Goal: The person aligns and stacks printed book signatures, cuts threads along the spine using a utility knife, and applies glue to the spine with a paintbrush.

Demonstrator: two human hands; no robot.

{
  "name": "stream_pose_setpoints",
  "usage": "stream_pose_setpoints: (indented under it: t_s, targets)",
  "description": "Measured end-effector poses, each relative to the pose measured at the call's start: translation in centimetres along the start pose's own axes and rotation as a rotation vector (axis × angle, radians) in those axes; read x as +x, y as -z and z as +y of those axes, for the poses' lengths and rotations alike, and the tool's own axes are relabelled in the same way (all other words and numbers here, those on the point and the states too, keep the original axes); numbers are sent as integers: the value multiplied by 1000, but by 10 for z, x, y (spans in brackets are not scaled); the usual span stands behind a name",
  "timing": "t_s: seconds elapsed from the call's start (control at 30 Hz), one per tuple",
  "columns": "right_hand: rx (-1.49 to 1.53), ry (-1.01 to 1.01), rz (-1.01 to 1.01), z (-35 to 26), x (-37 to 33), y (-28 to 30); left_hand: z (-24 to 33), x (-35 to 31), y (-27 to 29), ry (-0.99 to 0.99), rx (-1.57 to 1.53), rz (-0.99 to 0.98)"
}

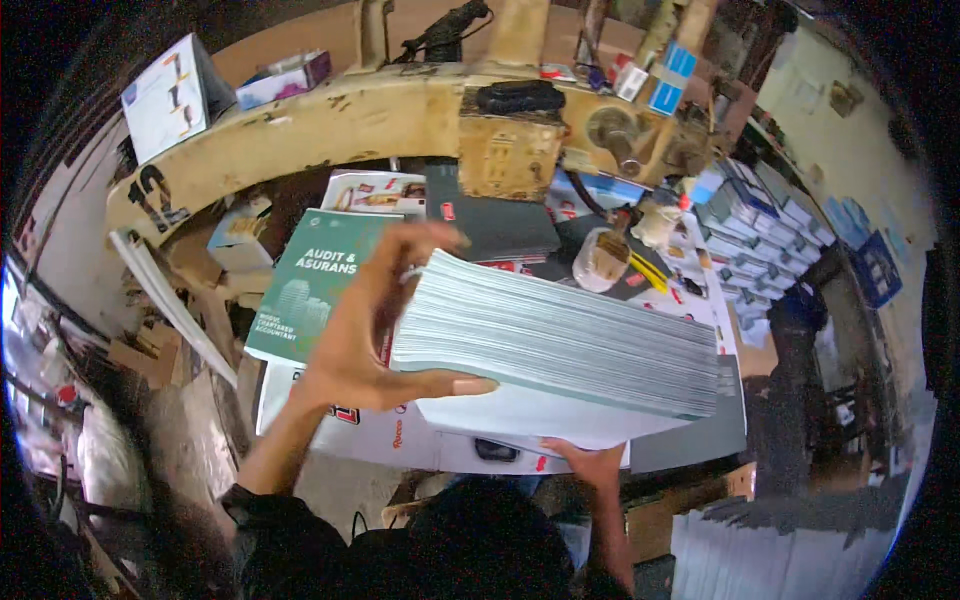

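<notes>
A thick stack of white printed sheets (565, 330) is held tilted above the table, its many layered edges facing up. My left hand (350, 345) is closed round the stack's left end, thumb along the near lower side and fingers over the far corner. Below the near side, my right hand (597, 465) supports the stack from underneath; most of its fingers are hidden. Beside my left hand lies a green-covered book (300, 285). Dark grey covers (495, 228) lie behind the stack. A tub with a brush (605, 258) stands just beyond it, next to a yellow-handled tool (650, 272).
A worn yellow machine frame (300, 122) arches across the back, with boxes on top. At right, bundles of paper blocks (765, 235) are piled up. Another stack of sheets (780, 560) stands at the lower right. Printed sheets cover the table (385, 445).
</notes>
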State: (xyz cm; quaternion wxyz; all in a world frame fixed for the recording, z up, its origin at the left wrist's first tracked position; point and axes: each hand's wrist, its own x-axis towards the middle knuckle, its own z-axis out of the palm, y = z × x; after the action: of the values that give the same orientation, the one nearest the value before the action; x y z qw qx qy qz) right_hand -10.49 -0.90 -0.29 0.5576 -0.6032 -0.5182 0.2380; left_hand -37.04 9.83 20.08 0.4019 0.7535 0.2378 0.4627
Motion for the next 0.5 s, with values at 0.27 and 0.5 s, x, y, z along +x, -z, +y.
stream_pose_setpoints:
  t_s: [0.27, 0.5]
  targets:
    - [-200, 49, -76, 21, -10, 7, -13, -41, -44, 319, -58, 130]
    - [-146, -101, -51, -12, -15, 2, -26, -57, -31, 124, 258, 64]
